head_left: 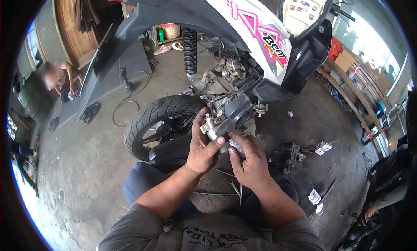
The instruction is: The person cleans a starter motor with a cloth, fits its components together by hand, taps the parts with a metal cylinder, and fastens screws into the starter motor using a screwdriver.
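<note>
My left hand [201,152] is wrapped round a silver metal engine part [213,128] with a dark, rounded face and a small stub on top. Its exact kind I cannot make out. Pinched between thumb and fingers of my right hand [251,163] is a small silvery piece with a textured surface [235,145], held against or close to the part's lower right side. Just beyond both hands lies the scooter's exposed engine [228,104]. The rear tyre [163,114] stands to the left, beside my left hand.
The white and pink scooter body [265,31] is raised overhead, with a black shock spring [190,51] hanging below. Wrenches [236,190] lie between my legs. Small boxes [322,148] and a dark engine component [287,156] are at right. Another person [63,79] crouches far left.
</note>
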A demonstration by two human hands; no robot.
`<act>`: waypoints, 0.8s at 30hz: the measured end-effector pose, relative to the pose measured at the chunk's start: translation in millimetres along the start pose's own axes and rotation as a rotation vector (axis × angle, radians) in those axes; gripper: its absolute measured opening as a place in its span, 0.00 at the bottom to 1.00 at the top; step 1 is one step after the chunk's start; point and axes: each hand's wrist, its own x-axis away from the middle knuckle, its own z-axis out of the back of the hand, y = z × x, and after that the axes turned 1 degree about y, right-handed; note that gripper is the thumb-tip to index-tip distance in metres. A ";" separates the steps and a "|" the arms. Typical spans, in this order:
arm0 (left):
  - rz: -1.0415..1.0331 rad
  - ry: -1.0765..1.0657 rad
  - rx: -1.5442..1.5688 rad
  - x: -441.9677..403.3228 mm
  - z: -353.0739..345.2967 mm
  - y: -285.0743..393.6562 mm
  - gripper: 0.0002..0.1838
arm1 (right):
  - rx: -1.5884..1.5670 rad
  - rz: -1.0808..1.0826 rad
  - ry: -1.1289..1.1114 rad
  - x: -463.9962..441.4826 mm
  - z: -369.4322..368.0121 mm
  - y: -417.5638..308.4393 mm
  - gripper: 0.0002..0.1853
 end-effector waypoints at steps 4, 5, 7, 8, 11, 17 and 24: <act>0.051 0.030 -0.030 -0.1 -1.7 1.2 0.47 | -0.001 0.041 0.021 -1.7 1.0 4.4 0.22; 0.048 0.029 -0.032 0.0 -1.9 0.2 0.46 | -0.002 0.028 0.013 -2.2 2.0 3.7 0.21; 0.039 0.028 -0.036 0.1 -2.2 -1.7 0.46 | -0.005 0.006 -0.005 -3.0 4.2 1.6 0.19; 0.034 0.027 -0.038 0.3 -2.2 -2.1 0.45 | -0.006 -0.003 -0.015 -2.7 4.6 0.9 0.19; 0.041 0.024 -0.042 1.2 -2.4 -2.3 0.45 | 0.002 -0.027 -0.016 -1.0 4.7 -0.1 0.19; -0.017 0.028 -0.123 0.8 2.4 -7.8 0.42 | 0.017 -0.044 -0.002 -1.8 3.0 -3.5 0.19; -0.078 0.057 -0.194 3.5 -3.7 -7.2 0.34 | 0.057 -0.047 0.012 3.8 -0.6 -2.9 0.23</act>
